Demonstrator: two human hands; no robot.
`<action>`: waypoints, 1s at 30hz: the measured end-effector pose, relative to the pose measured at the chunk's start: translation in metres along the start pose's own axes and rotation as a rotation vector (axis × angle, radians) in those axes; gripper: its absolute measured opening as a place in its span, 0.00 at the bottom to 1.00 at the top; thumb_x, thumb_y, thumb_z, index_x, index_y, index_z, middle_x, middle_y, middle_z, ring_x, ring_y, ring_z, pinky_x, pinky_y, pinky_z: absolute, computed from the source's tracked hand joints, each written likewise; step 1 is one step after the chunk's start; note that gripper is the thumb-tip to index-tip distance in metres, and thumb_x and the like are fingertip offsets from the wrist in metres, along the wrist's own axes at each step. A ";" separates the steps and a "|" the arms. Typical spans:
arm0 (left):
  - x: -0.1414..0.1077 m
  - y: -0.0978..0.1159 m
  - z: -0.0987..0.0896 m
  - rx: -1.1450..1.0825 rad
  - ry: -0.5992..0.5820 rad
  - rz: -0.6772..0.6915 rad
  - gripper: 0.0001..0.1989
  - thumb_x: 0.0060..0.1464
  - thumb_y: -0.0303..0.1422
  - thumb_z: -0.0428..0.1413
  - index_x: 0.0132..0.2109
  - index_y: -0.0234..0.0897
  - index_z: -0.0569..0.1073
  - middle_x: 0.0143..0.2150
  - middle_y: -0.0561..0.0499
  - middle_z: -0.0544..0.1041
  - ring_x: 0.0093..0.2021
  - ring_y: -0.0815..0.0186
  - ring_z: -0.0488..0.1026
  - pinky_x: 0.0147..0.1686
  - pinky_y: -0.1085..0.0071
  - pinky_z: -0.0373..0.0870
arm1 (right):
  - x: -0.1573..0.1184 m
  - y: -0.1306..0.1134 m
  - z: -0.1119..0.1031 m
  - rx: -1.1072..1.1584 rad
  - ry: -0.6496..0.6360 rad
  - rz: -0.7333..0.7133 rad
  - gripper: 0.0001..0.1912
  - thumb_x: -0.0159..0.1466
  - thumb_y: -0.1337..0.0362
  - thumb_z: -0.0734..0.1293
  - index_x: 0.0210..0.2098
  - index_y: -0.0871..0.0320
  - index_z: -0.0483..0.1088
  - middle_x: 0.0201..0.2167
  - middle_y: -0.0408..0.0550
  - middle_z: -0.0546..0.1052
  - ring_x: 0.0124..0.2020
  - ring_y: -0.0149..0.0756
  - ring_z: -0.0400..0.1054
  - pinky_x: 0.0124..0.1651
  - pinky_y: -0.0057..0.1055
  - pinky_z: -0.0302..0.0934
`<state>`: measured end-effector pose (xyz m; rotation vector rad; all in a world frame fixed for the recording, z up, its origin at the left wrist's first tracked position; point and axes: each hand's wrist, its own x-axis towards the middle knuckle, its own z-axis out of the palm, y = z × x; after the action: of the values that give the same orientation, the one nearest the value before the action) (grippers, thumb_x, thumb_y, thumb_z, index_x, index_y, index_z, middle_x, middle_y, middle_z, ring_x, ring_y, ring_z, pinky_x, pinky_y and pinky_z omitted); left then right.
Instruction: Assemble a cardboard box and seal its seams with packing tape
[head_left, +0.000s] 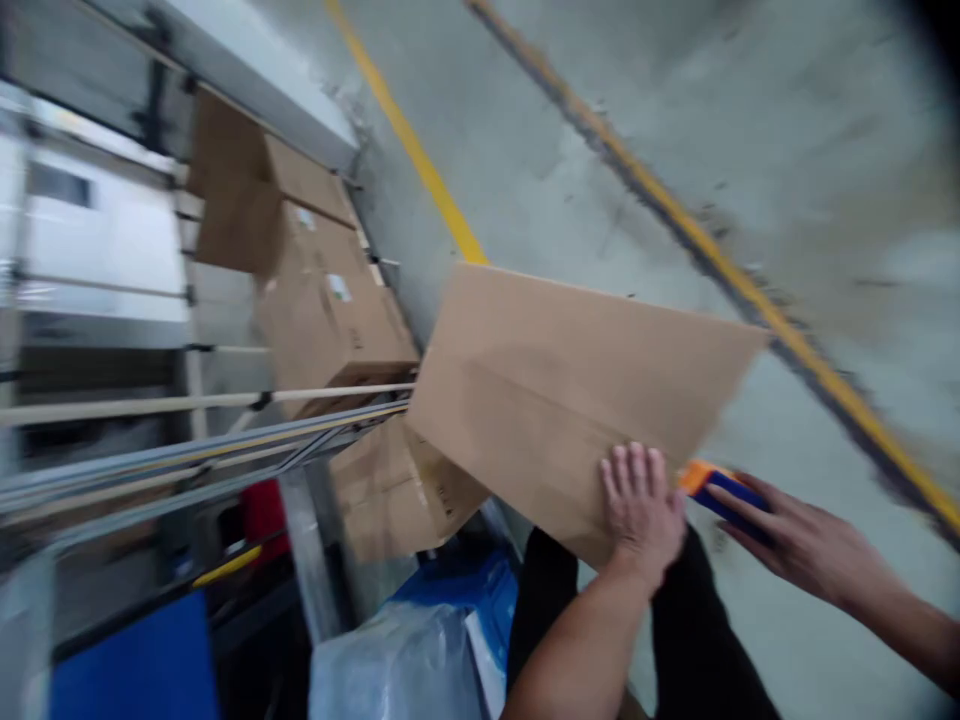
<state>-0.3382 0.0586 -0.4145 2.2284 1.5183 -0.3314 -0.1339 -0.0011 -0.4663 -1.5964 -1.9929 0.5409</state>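
A large brown cardboard panel (555,370) is tilted in front of my legs. My left hand (645,510) lies flat on its lower right part, fingers stretched out and a little apart. Just beyond the panel's right edge, my right hand (802,535) is closed around a blue hand tool with an orange front end (727,490). That orange end is close to the cardboard edge; whether they touch I cannot tell. Blur and my fingers hide the tool's exact kind.
Cardboard boxes (337,290) stand at the upper left beside a pipe-frame rack (217,402). Another carton (409,490) sits below the panel's left corner. Plastic-wrapped material (397,660) and a blue panel (135,665) occupy the lower left. Yellow lines (412,140) cross the grey floor.
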 end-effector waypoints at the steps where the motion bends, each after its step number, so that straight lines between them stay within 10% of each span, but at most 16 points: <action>1: 0.001 0.000 0.002 0.010 0.018 -0.036 0.34 0.68 0.45 0.42 0.74 0.33 0.47 0.74 0.39 0.48 0.74 0.44 0.43 0.69 0.35 0.55 | -0.002 -0.002 -0.002 -0.067 -0.076 -0.009 0.23 0.67 0.52 0.65 0.60 0.44 0.71 0.56 0.59 0.75 0.41 0.44 0.77 0.31 0.36 0.73; 5: 0.009 0.005 0.004 0.047 0.090 -0.051 0.31 0.69 0.42 0.43 0.72 0.32 0.53 0.74 0.39 0.51 0.74 0.45 0.45 0.71 0.39 0.50 | -0.015 -0.001 -0.013 -0.151 -0.299 0.101 0.24 0.70 0.52 0.62 0.64 0.47 0.66 0.61 0.59 0.70 0.44 0.45 0.76 0.42 0.40 0.75; 17: 0.013 0.014 0.017 0.063 0.341 0.023 0.31 0.67 0.42 0.48 0.70 0.27 0.59 0.72 0.34 0.57 0.73 0.44 0.51 0.70 0.42 0.49 | -0.072 0.022 -0.033 -0.040 -0.215 0.057 0.26 0.68 0.51 0.64 0.64 0.48 0.63 0.63 0.63 0.65 0.55 0.48 0.70 0.50 0.43 0.71; 30: 0.019 0.027 0.031 0.144 0.347 0.005 0.33 0.67 0.43 0.47 0.70 0.25 0.58 0.73 0.33 0.55 0.74 0.47 0.47 0.71 0.45 0.48 | -0.104 0.066 -0.017 -0.002 -0.267 0.125 0.27 0.70 0.48 0.60 0.65 0.47 0.62 0.63 0.62 0.64 0.55 0.49 0.68 0.51 0.44 0.66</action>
<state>-0.3054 0.0510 -0.4444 2.5028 1.7065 -0.0520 -0.0561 -0.0878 -0.5087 -1.7342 -2.0906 0.8400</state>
